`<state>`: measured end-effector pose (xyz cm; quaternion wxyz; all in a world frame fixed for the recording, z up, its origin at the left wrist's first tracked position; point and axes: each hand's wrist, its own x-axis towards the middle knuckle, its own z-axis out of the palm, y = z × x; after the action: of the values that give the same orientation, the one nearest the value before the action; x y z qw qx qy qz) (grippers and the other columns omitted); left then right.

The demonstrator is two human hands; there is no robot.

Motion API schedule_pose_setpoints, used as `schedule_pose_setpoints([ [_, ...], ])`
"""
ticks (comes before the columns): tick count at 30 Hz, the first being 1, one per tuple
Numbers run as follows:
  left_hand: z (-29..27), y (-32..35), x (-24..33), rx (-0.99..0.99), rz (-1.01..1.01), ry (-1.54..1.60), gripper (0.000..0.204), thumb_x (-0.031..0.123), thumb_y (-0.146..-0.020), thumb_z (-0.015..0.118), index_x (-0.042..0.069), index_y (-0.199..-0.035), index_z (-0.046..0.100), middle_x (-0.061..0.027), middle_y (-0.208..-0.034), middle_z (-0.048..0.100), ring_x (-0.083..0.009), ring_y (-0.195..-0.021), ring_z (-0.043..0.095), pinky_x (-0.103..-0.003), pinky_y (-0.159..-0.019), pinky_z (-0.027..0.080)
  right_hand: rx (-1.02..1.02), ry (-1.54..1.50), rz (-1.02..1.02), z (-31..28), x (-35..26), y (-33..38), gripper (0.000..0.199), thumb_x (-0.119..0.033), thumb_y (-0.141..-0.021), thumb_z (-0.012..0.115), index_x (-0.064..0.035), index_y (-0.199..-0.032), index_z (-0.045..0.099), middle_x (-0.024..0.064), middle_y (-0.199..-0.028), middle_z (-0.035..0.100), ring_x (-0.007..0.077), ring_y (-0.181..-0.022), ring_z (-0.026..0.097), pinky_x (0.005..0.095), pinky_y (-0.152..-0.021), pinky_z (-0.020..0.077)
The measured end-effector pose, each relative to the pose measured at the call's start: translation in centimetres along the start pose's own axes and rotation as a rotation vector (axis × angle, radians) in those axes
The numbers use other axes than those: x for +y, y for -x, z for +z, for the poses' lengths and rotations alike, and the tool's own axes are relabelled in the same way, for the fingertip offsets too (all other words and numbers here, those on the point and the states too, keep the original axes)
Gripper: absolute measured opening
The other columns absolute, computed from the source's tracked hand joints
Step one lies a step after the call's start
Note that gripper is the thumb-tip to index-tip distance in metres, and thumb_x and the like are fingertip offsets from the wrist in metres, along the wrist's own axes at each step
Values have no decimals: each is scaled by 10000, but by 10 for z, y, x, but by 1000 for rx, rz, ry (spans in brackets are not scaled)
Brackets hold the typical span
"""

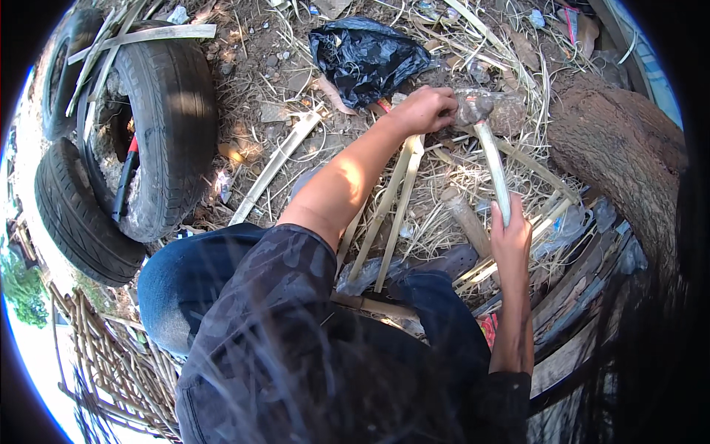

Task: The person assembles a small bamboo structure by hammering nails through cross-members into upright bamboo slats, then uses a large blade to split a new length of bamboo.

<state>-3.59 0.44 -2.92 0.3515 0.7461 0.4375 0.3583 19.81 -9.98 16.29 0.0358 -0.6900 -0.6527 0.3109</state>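
My right hand [511, 229] is wrapped round the pale wooden handle of a hammer [493, 159]. The hammer's dark, earth-coated head lies over a dirt-covered block [509, 113] on the ground. Just left of that head, my left hand [425, 111] has its fingers curled together; what they pinch, if anything, is hidden. Below its wrist, two split bamboo strips [396, 207] run from near the hand down toward my legs. Another strip [543, 170] slants away to the right of the hammer handle.
Old tyres [174, 126] stand at the left, with a black-and-red bar [127, 177] inside one. A black plastic bag [366, 59] lies ahead. A thick tree trunk [614, 140] borders the right. Bamboo shavings litter the soil around a split bamboo piece [277, 166].
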Motion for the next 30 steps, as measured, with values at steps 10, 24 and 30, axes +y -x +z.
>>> schedule_pose_setpoints([
  [10, 5, -4, 9, -4, 6, 36, 196, 126, -742, 760, 16, -832, 626, -137, -895, 604, -360, -804, 615, -431, -689, 493, 139, -56, -134, 9, 14, 9, 256, -180, -946, 575, -45, -1158, 524, 251, -753, 643, 449, -737, 651, 482, -582, 484],
  [24, 8, -9, 10, 26, -6, 26, 200, 133, -740, 770, 32, -869, 656, -124, -903, 615, -359, -814, 619, -435, -718, 495, 22, 3, -83, 0, 4, -2, 295, -174, -944, 574, -30, -1199, 530, 251, -800, 651, 446, -757, 656, 466, -621, 499],
  [30, 3, -5, 8, 13, -10, 31, 199, 125, -741, 767, 17, -860, 650, -123, -888, 612, -352, -796, 621, -425, -698, 491, -44, -4, -11, -3, 2, -4, 280, -167, -946, 572, -36, -1190, 536, 241, -789, 645, 422, -768, 669, 442, -627, 503],
])
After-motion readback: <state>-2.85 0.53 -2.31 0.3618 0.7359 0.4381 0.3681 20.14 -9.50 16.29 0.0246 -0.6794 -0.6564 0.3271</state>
